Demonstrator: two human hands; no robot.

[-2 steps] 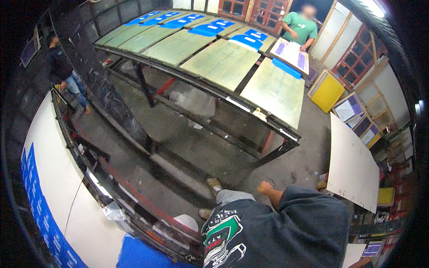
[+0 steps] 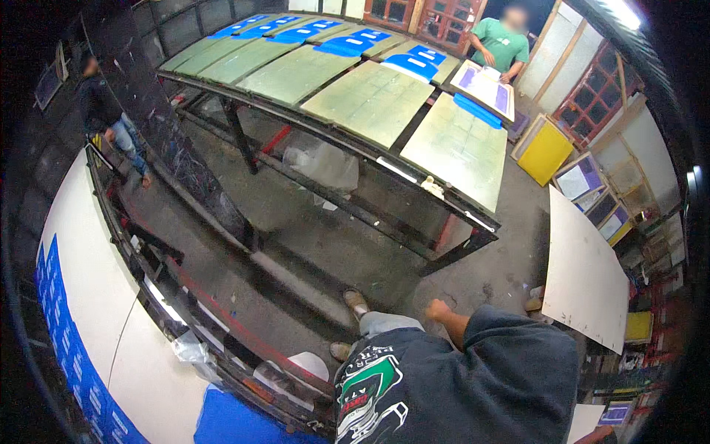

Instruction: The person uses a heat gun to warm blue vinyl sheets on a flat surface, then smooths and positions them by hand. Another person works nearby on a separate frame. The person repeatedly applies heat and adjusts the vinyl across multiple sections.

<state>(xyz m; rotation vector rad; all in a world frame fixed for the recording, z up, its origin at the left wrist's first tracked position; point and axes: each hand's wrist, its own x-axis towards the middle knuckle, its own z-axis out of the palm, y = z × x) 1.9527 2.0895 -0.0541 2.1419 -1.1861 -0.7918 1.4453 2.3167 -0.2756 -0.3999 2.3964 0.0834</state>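
My right hand (image 2: 440,311) hangs low in front of my dark printed shirt (image 2: 451,385). Its fingers are curled in, and nothing shows between them. My left hand is out of the picture. The closest thing ahead of the right hand is the near leg (image 2: 458,255) of a long dark-framed table. Pale green panels (image 2: 366,103) cover that table in a row, with blue cut pieces (image 2: 418,63) bearing white patches along its far side. At its far right end a co-worker in a green shirt (image 2: 499,46) has hands at a wood-framed printing screen (image 2: 484,90).
A second table with a pale top (image 2: 96,244) curves along the left, carrying blue printed sheets (image 2: 78,362) and a clear plastic bag (image 2: 194,348). Another person (image 2: 107,111) stands beyond it. On the right, a large pale board (image 2: 584,274) leans near framed screens, one yellow (image 2: 543,152).
The table and the co-worker appear slightly farther right and lower in the picture. My right hand stays curled in nearly the same place.
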